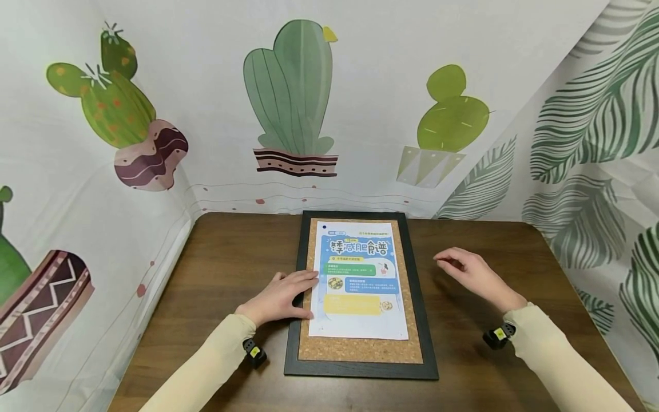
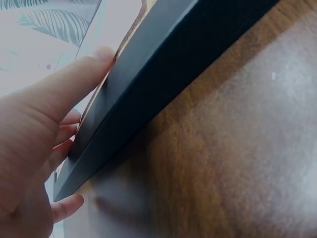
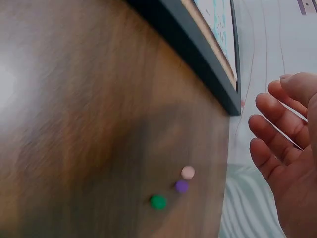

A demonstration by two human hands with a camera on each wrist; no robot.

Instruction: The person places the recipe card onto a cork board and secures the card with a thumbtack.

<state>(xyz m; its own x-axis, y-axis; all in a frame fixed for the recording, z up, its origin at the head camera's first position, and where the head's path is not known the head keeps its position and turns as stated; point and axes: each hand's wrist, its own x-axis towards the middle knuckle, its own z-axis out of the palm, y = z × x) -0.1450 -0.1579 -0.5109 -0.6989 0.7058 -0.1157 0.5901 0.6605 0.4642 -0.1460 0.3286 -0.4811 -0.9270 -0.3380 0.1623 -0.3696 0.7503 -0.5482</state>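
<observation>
A framed cork board (image 1: 360, 350) with a black border lies on the table, and a printed sheet (image 1: 355, 326) covers most of its cork. A dark blue round pin (image 1: 324, 227) sits at the sheet's upper left corner. My left hand (image 1: 280, 297) rests across the board's left border, its fingertips on the sheet's left edge. To the right of the board, my right hand (image 1: 476, 276) hovers over the table with loosely bent fingers and nothing visible in them. Small pink (image 3: 187, 172), purple (image 3: 182, 186) and green (image 3: 158, 202) round pieces lie on the table near it.
The brown wooden table (image 1: 221, 252) has a cloth (image 1: 360, 114) printed with cacti and leaves behind it and along its sides. Each wrist wears a small black camera on a strap.
</observation>
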